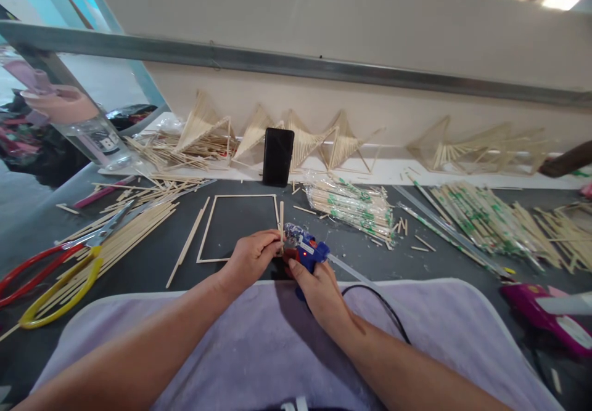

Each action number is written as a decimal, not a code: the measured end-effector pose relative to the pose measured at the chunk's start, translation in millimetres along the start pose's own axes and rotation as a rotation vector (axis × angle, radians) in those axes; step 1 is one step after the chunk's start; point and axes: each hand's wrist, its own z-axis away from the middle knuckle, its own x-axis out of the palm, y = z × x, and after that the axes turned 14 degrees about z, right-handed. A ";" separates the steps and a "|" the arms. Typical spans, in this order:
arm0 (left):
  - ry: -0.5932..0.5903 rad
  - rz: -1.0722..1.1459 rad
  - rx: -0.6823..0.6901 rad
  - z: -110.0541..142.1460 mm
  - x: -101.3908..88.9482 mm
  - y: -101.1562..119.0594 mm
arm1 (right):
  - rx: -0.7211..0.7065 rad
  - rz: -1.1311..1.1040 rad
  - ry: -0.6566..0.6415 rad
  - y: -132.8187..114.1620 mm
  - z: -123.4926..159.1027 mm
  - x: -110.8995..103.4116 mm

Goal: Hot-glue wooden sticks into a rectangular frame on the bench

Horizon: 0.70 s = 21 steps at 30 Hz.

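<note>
My right hand (319, 284) is wrapped round a blue hot glue gun (311, 252), its small red light lit and a clear glue stick (346, 267) sticking out of the back. The gun's nozzle points left, close to my left hand (254, 254). With closed fingertips my left hand pinches a short wooden stick (282, 217) standing upright at the right side of a rectangular stick frame (245, 196). The frame lies flat on the dark table, and my left hand covers its lower right corner. Two loose sticks (187, 243) lie just left of the frame.
Red-and-yellow-handled scissors (99, 238) rest on sticks at left. A black phone (277, 157) leans upright behind the frame. Wrapped stick bundles (351, 207) lie at right, with twisted stick structures (345, 140) along the back. A purple towel (222, 343) covers the front; a cord (383, 303) crosses it.
</note>
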 end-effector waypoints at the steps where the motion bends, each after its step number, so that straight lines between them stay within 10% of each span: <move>1: -0.002 0.003 0.000 0.2 -0.1 0.1 | -0.007 0.004 0.003 -1.1 0.2 -0.6; 21: -0.005 0.014 0.032 0.6 -0.3 -6.6 | -0.013 -0.017 0.028 4.5 -1.6 1.7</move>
